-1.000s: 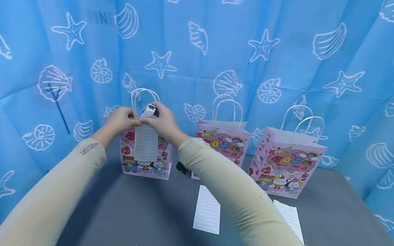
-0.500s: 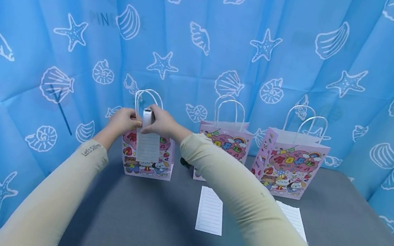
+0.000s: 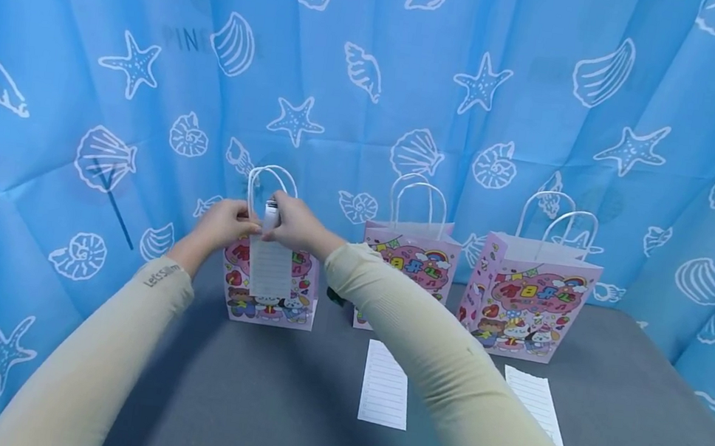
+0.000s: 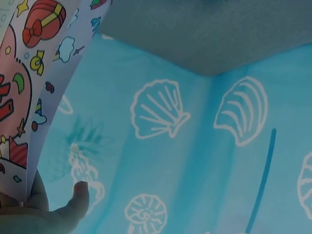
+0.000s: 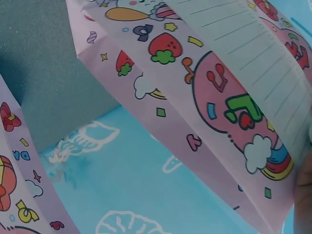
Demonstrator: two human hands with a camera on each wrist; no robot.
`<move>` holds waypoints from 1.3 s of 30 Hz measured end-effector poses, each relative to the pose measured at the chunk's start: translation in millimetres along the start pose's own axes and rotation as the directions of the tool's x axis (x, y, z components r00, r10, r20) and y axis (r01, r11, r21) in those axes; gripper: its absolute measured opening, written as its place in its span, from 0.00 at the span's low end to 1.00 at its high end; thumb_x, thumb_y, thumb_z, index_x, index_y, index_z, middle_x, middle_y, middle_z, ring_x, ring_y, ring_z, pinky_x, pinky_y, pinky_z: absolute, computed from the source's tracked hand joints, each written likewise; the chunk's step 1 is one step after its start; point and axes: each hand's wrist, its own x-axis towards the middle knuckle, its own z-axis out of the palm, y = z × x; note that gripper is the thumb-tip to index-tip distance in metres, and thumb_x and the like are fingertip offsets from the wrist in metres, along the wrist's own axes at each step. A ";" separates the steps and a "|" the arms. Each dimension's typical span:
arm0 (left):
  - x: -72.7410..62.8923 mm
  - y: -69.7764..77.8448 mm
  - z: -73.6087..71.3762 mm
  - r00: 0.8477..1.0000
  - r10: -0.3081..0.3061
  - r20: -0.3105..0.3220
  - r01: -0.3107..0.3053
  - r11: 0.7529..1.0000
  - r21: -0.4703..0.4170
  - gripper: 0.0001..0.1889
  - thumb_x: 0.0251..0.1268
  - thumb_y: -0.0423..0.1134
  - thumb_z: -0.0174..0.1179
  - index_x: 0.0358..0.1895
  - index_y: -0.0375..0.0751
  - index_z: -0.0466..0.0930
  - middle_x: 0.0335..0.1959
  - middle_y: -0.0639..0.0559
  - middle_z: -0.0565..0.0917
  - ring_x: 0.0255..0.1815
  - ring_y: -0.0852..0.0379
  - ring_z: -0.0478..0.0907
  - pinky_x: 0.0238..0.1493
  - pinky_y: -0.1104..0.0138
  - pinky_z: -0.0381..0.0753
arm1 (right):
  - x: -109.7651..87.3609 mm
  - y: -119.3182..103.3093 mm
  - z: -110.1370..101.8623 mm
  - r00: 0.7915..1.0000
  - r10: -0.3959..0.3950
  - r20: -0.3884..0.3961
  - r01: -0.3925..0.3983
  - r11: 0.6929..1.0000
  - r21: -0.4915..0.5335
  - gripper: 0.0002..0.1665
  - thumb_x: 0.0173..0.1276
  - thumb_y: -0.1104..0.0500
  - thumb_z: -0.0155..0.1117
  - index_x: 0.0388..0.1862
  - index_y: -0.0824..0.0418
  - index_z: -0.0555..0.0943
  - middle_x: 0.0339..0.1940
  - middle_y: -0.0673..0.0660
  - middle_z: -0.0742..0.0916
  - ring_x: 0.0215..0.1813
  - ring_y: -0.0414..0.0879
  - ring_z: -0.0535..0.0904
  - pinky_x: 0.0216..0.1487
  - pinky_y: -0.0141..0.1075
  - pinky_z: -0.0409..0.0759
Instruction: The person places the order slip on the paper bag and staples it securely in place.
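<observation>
A pink cartoon-printed paper gift bag [image 3: 239,305] stands upright at the left of the head view. A lined strip of paper [image 3: 271,272] hangs flat against its front from the top edge. My left hand [image 3: 223,225] pinches the bag's top edge beside the strip, close to the white rope handle [image 3: 275,170]. In my right hand [image 3: 302,227] is a small white stapler [image 3: 270,217], held upright at the bag's rim over the strip's top. Its jaws are hidden by paper and fingers. The right wrist view shows the lined strip [image 5: 248,53] lying along the bag's front.
Two more pink gift bags [image 3: 418,275] [image 3: 531,304] stand to the right. Lined paper strips [image 3: 386,386] [image 3: 533,401] lie on the grey table [image 3: 242,402] in front of them. A small dark object [image 3: 335,297] sits between bags. A blue shell-patterned curtain [image 3: 374,91] hangs behind.
The stapler has turned from tilted to upright, and my right hand has shifted slightly with it. My left hand stays at the bag's top edge. The view has shifted a little.
</observation>
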 end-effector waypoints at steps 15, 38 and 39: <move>-0.1 -4.4 -2.3 0.997 0.075 0.019 -0.073 0.995 -0.060 0.10 0.71 0.33 0.56 0.46 0.27 0.79 0.38 0.37 0.83 0.36 0.49 0.78 0.38 0.61 0.76 | -0.2 -1.9 2.0 1.000 -0.001 -0.012 0.000 0.997 -0.080 0.30 0.64 0.63 0.69 0.62 0.64 0.66 0.47 0.61 0.81 0.46 0.50 0.81 0.41 0.34 0.80; -0.4 -4.6 0.7 0.998 0.057 -0.001 -0.057 0.998 -0.008 0.10 0.72 0.34 0.55 0.48 0.28 0.77 0.42 0.35 0.82 0.41 0.44 0.79 0.43 0.56 0.78 | -14.3 -19.0 -30.7 0.957 0.162 -0.239 -0.063 0.925 0.373 0.31 0.63 0.66 0.69 0.62 0.65 0.66 0.48 0.62 0.80 0.47 0.51 0.79 0.43 0.35 0.80; -1.0 -5.2 1.0 0.998 0.059 -0.005 -0.059 0.998 -0.004 0.12 0.72 0.34 0.55 0.49 0.28 0.77 0.44 0.34 0.82 0.44 0.42 0.79 0.46 0.54 0.78 | -16.9 -18.9 -37.0 0.946 0.195 -0.258 -0.068 0.900 0.431 0.31 0.63 0.66 0.70 0.61 0.65 0.66 0.49 0.62 0.79 0.47 0.51 0.79 0.44 0.36 0.80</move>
